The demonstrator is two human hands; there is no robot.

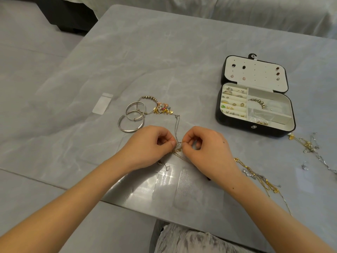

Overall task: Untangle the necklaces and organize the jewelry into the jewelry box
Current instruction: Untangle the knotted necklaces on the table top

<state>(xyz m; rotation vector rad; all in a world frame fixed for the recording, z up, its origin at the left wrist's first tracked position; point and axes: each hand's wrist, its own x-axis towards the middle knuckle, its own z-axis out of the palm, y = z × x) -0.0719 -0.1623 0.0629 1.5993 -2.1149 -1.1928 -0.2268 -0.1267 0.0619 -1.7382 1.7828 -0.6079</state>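
Note:
My left hand (152, 143) and my right hand (206, 145) meet at the middle of the table, both pinching a knot of thin gold and silver necklace chains (177, 146). One silver chain runs from the knot up to a clasp (176, 116). The black jewelry box (255, 130) lies open at the right, with rings, earrings and a beaded bracelet in its cream compartments and studs in its lid. Silver bangles (131, 118) and a beaded charm bracelet (157, 105) lie left of the chain.
More tangled gold and silver chains (260, 178) lie by my right forearm, and another pile (310, 147) sits right of the box. A small clear bag (102, 103) lies at the left. The grey table's near edge (127, 204) runs under my forearms.

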